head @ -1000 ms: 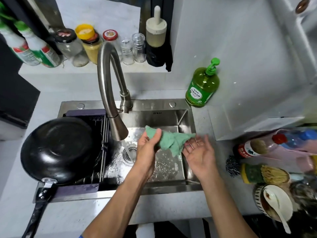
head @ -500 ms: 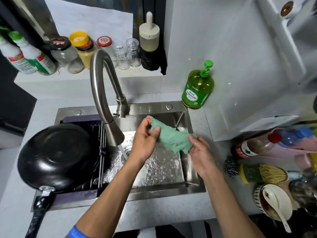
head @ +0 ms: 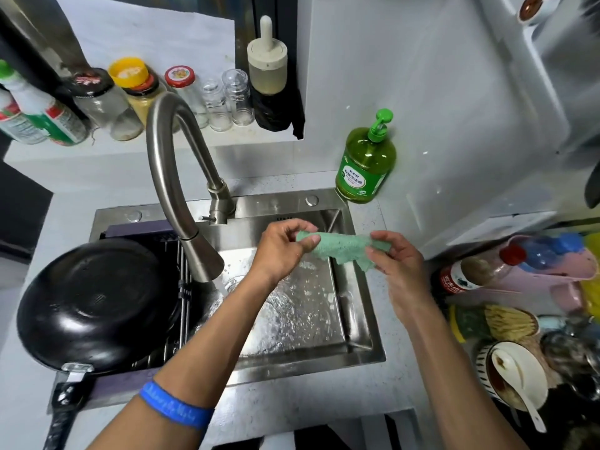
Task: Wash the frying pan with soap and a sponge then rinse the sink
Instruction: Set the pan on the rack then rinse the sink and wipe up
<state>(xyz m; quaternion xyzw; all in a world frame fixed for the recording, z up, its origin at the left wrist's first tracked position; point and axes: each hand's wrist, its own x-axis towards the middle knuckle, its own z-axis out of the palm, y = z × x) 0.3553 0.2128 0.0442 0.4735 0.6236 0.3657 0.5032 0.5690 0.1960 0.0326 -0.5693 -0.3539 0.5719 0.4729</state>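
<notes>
Green cloth [head: 341, 248] stretched above the sink [head: 363, 319], pinched at one end by left hand [head: 282, 248], at the other by right hand [head: 399, 264]. Frying pan [head: 97, 303] upside down over sink's left side. Green soap bottle [head: 365, 164] behind, label Chinese, possibly dish liquid. Blue wristband [head: 175, 405], lettering unreadable.

A pale speckled bench [head: 292, 414] wraps the steel basin, running back to a raised ledge [head: 107, 151] against the rear wall. The wall [head: 438, 79] to the right is plain white, flecked with small marks, lit evenly and softly. Behind the ledge a dark vertical frame [head: 246, 30] splits the backing, with a white panel [head: 146, 37] to its left. At the far left a dark surface [head: 19, 206] drops away. A white slanted fitting [head: 535, 102] juts from the upper right corner.
</notes>
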